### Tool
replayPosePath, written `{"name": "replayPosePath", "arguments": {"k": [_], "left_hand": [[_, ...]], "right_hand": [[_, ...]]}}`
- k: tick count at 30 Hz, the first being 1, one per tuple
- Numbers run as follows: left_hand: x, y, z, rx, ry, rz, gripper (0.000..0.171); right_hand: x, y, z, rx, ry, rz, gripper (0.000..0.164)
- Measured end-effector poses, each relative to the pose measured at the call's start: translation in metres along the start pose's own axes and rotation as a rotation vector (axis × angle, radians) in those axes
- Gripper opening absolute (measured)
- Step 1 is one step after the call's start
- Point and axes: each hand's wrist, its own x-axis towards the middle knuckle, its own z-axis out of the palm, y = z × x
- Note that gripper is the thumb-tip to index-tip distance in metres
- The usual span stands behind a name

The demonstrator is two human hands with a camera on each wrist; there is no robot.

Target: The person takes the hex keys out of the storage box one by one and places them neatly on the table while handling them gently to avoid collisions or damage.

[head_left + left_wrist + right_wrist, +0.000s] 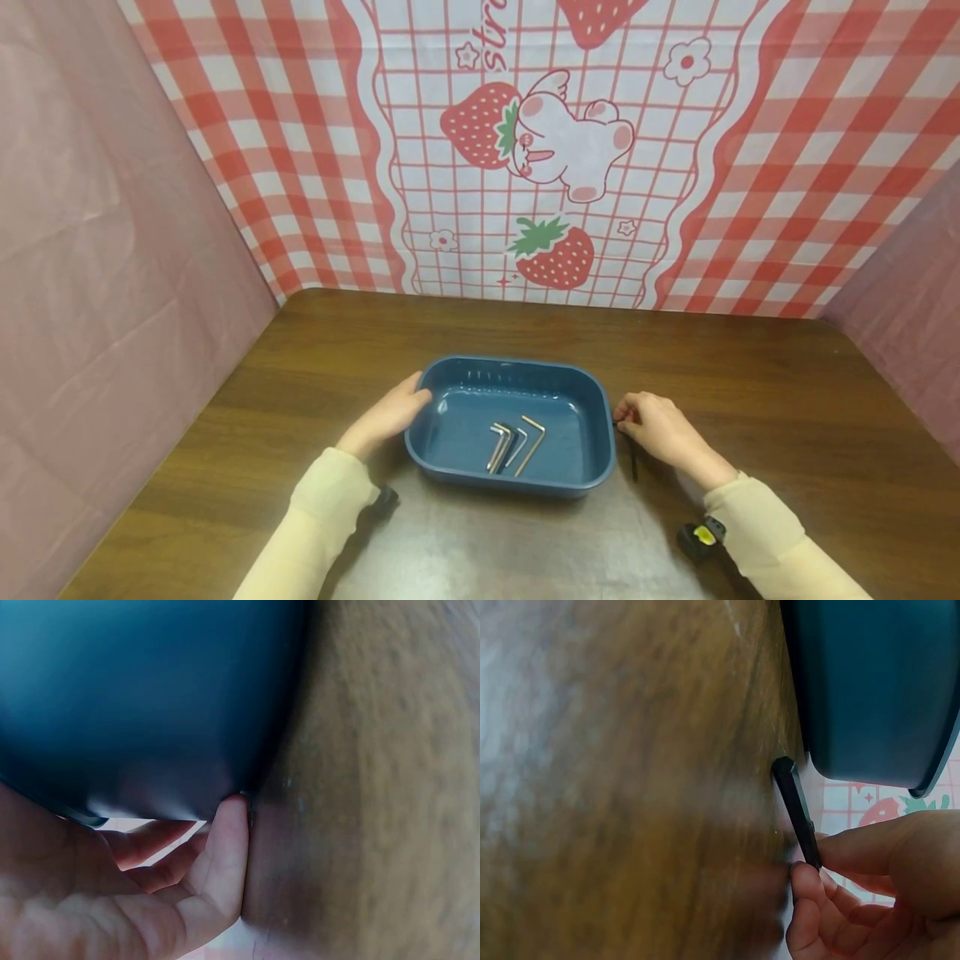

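Observation:
A blue rectangular tray (592,482) stands on the wooden table. Several metal hex keys (531,452) lie inside it, and a dark one is partly covered by the others. At the tray's left end, my left hand (390,412) grips the wall, thumb over the rim and fingers along the outside. In the left wrist view a fingertip (234,814) reaches down to the table beside the tray's base. Just right of the tray, my right hand (660,427) pinches a black hex key (795,806) between thumb and fingers. Its long arm points toward the front edge, close to the tabletop.
The brown wooden table (330,350) extends around the tray. Behind it hangs a red-and-white checked cloth (465,200) with strawberry prints. Pink cloth (97,250) covers the left side, and more hangs at the right. A dark wrist camera (693,540) sits under the right sleeve.

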Motion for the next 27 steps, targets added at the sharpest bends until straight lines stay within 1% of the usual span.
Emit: {"name": "replayPosePath", "arguments": {"k": [11,17,27], "left_hand": [[-0.0004,0.0002,0.0001,0.012,0.004,-0.006,0.042],[0.0006,-0.0001,0.0003,0.005,0.002,-0.008,0.042],[-0.0023,0.0024,-0.0001,-0.008,0.002,-0.004,0.041]], "right_hand": [[-0.0001,0.0008,0.0007,-0.008,0.018,-0.026,0.014],[0.0003,0.0012,0.0005,-0.01,0.016,-0.023,0.013],[-0.0002,0.0015,0.0002,-0.003,0.006,-0.017,0.013]]}}
